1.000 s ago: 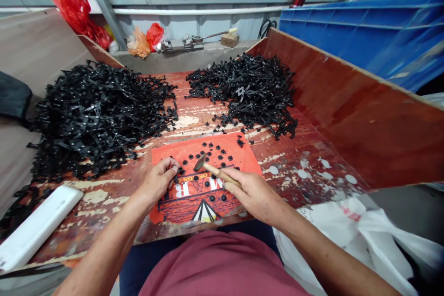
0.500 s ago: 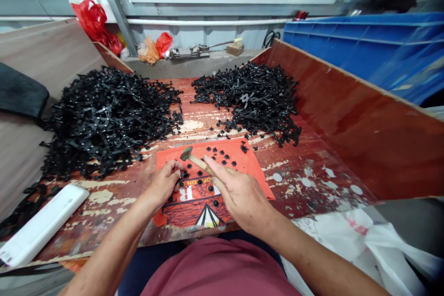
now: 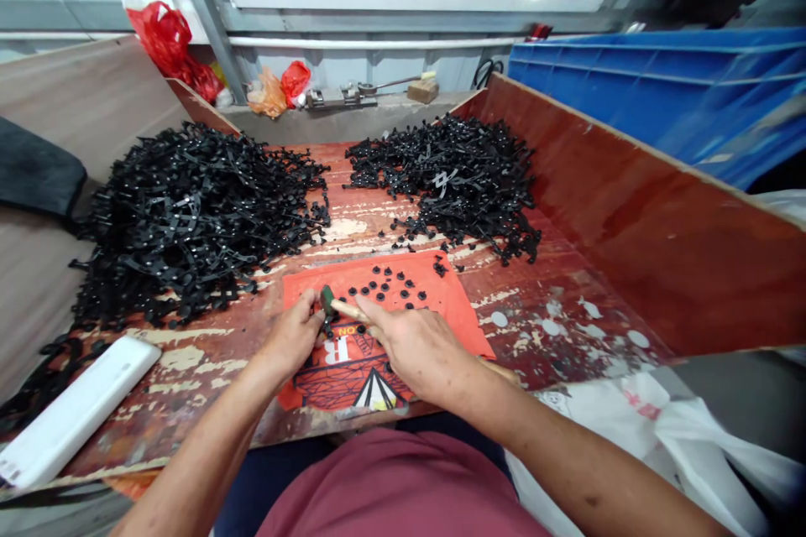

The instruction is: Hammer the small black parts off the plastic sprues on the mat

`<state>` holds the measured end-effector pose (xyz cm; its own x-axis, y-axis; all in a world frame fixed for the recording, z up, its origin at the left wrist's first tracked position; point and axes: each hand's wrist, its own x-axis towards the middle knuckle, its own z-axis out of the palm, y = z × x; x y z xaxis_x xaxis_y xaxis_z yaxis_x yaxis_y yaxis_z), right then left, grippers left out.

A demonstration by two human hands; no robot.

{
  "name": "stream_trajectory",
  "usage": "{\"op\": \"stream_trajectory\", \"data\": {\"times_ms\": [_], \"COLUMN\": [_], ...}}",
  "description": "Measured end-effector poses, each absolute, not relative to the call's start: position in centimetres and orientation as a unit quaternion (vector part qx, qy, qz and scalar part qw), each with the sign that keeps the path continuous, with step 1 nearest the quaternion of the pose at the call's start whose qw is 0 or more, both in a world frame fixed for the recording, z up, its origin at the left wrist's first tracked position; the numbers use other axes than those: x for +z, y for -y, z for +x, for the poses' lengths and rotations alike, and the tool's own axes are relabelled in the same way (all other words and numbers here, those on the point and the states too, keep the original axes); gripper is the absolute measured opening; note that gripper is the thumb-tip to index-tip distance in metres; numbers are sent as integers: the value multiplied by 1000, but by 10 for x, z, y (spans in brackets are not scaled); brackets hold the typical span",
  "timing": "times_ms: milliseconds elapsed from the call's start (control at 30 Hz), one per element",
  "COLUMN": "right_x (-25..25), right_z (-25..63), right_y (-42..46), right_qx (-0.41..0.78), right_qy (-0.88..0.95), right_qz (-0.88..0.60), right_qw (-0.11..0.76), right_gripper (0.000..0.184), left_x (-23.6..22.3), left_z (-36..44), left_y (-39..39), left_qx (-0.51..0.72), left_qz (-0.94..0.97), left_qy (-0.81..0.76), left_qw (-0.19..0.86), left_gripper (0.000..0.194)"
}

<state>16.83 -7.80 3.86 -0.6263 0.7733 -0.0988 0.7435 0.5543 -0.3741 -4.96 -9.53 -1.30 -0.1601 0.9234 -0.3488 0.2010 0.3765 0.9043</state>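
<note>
My right hand (image 3: 416, 348) grips a small hammer (image 3: 343, 308) by its wooden handle, index finger stretched along it. The hammer's head is down on the orange printed mat (image 3: 453, 310), right beside my left hand (image 3: 295, 334). My left hand is closed in a pinch on a small black part at the mat's left edge; the part is mostly hidden by the fingers and the hammer head. Several small black round pieces (image 3: 394, 285) lie scattered on the mat beyond the hammer.
A big heap of black plastic strips (image 3: 189, 214) lies left, a smaller heap (image 3: 457, 176) at the back right. The worn red board has a raised side wall (image 3: 630, 201) on the right. A white flat case (image 3: 72, 411) lies front left. Blue crate (image 3: 661, 92) beyond the wall.
The hammer head rose and then came down leftward next to my left fingers. My right hand shifted left along the mat. My left hand stayed in its pinch.
</note>
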Motion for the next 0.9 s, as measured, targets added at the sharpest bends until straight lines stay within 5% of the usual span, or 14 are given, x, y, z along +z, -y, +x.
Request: {"op": "stream_trajectory", "data": {"times_ms": [200,900], "right_x": [56,26], "right_z": [196,219], "right_y": [65,70], "right_qx": [269,326], "right_qy": [828,812], "right_qz": [-440,-445], "right_qw": [219,189], "right_gripper": [54,49], "left_x": [15,-8], "left_z": [-53,-42], "left_y": [92,65], "left_qx": [461,498], "left_qz": [331,263], "left_qy": [-551,-623], "left_qw": [612,543], "left_gripper": [41,49]}}
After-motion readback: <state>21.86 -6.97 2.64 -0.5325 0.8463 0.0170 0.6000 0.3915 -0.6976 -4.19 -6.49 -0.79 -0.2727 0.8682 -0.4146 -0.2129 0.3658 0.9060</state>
